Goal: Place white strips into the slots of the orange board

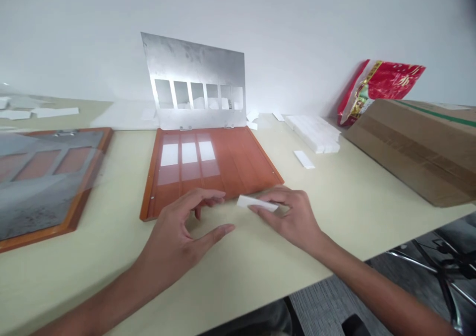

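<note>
Between the thumb and fingers of my right hand point(292, 214) is a small white strip point(256, 203), held just above the front edge of an orange-brown tray point(245, 157). To its left, my left hand point(186, 227) has thumb and fingers apart and holds nothing. Three white rectangular pieces point(189, 153) lie side by side on the tray's left part, by thin lengthwise grooves. Hinged at the tray's back, a metal plate point(201, 63) with a row of rectangular windows stands raised. My left fingers are close to the tray's front edge; I cannot tell if they touch it.
Stacked white strips point(314, 132) and a loose strip point(304, 159) lie right of the tray. A cardboard box point(416, 147) and a red bag point(386, 88) stand farther right. A second framed tray point(70, 222), its metal plate lowered, is at left. The wall rises behind.
</note>
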The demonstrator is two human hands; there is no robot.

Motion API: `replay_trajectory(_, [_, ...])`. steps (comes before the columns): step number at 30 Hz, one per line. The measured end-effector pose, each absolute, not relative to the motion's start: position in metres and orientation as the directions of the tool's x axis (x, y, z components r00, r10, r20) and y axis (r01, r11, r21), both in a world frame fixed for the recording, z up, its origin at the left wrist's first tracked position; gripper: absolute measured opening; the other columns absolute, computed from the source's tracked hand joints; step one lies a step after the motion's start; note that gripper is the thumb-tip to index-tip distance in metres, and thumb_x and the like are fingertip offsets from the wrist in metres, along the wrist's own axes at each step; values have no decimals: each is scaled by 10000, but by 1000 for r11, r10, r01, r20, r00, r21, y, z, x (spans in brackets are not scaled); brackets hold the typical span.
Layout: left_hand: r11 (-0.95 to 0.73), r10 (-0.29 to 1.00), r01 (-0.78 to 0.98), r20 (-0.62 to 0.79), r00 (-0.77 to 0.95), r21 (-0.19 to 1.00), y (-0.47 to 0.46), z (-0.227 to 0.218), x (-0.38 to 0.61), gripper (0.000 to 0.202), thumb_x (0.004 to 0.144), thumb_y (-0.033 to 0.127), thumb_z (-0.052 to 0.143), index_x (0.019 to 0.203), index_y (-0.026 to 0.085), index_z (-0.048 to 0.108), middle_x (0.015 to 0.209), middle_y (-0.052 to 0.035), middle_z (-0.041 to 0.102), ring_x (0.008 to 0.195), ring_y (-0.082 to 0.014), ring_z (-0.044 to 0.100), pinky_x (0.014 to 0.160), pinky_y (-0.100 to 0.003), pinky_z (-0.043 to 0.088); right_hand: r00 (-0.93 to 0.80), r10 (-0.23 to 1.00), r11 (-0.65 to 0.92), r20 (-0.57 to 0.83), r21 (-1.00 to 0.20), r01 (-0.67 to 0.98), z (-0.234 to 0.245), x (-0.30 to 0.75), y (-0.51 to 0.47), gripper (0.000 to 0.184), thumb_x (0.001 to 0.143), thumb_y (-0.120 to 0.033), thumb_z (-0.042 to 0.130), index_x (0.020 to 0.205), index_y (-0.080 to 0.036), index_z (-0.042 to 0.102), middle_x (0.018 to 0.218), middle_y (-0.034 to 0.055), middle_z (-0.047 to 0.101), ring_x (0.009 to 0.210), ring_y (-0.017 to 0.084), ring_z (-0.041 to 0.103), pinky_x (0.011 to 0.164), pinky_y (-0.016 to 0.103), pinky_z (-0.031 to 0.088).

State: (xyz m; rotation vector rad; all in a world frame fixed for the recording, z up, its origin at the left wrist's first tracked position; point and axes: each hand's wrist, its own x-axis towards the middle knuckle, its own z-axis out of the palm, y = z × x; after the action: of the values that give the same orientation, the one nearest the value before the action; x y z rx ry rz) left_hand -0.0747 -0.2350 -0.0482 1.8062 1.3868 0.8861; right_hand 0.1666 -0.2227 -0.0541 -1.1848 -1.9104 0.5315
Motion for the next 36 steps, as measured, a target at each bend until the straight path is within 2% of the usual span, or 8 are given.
replay_trajectory(3, [-169, 980, 510, 88, 180, 843, -236, -49, -75, 442, 775, 548, 738, 1154, 349, 627, 1162, 14, 655, 975, -189, 587, 841, -320, 508, -201, 849, 514, 489, -675, 529, -50, 167, -222, 56, 845, -244, 741, 836, -189, 747, 822, 5, 743, 730, 139, 647, 704, 279, 494])
replay_trajectory(7, [-137, 983, 508, 55, 174, 850, -236, -50, -75, 434, 778, 543, 734, 1157, 373, 609, 1172, 24, 644, 1019, -201, 579, 825, -304, 522, -276, 862, 504, 425, -667, 548, -48, 167, -222, 58, 812, -226, 764, 827, -175, 743, 762, -1, 718, 680, 128, 622, 627, 261, 466])
replay_trajectory(12, [-121, 981, 501, 25, 194, 857, -236, -50, -76, 443, 779, 558, 727, 1168, 393, 595, 1178, 27, 628, 1008, -205, 569, 872, -321, 512, -246, 858, 508, 451, -675, 535, -52, 167, -220, 76, 848, -222, 722, 804, -160, 731, 767, 12, 717, 686, 126, 618, 651, 263, 465])
replay_trajectory(18, [-77, 982, 462, -13, 189, 883, -237, -49, -77, 442, 778, 539, 746, 1173, 392, 609, 1132, 26, 634, 975, -178, 564, 868, -285, 488, -190, 949, 313, 253, -833, 457, -42, 167, -217, 162, 811, -311, 757, 760, -160, 734, 731, 20, 681, 639, 121, 575, 586, 252, 418])
replay_trajectory(21, [-44, 977, 366, -36, 208, 929, -237, -46, -75, 332, 829, 518, 706, 1123, 372, 652, 1067, 28, 664, 933, -147, 591, 809, -232, 495, -241, 970, 40, -37, -951, 308, -32, 161, -213, 262, 753, -382, 800, 712, -139, 711, 652, 12, 609, 578, 110, 521, 517, 235, 373])
replay_trajectory(24, [39, 973, 234, -89, 211, 972, -235, -43, -73, 241, 859, 496, 681, 1012, 310, 696, 921, 18, 689, 814, -123, 614, 701, -192, 497, -375, 897, -163, -234, -963, 212, -27, 151, -205, 280, 682, -355, 851, 678, -126, 690, 613, 1, 566, 557, 101, 499, 501, 224, 344])
replay_trajectory(30, [99, 984, 211, -127, 123, 973, -231, -42, -75, 287, 838, 469, 711, 709, 214, 684, 666, 18, 601, 648, -94, 539, 564, -152, 425, -541, 797, -230, -268, -963, 139, -31, 140, -183, 259, 674, -326, 868, 685, -129, 701, 622, -5, 570, 556, 80, 475, 500, 213, 318])
replay_trajectory(36, [152, 977, 266, -185, 103, 952, -227, -44, -77, 278, 826, 498, 705, 720, 241, 713, 661, 14, 616, 656, -106, 553, 575, -155, 439, -614, 738, -275, -281, -956, 107, -32, 147, -173, 195, 765, -320, 812, 785, -136, 753, 711, 18, 632, 629, 86, 526, 555, 201, 381])
